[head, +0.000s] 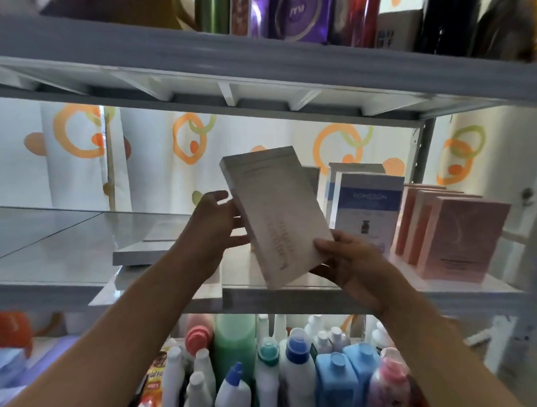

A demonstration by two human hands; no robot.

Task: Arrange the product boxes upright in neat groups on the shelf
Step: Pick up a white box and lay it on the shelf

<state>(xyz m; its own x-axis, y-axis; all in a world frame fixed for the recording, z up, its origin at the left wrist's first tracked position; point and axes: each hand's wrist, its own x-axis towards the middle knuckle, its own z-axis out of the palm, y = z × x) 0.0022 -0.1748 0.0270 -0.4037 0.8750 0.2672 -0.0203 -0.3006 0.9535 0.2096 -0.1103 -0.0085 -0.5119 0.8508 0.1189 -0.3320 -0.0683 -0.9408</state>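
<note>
The pale box (276, 215) is gripped by the left hand (215, 232) and right hand (351, 264); long axis near upright, top leaning left.

The shelf (49, 241) lies open on its left half. Blue boxes (369, 212) and pink boxes (457, 236) stand crowding the right, and a flat box (141, 253) lies mid-shelf.
</note>
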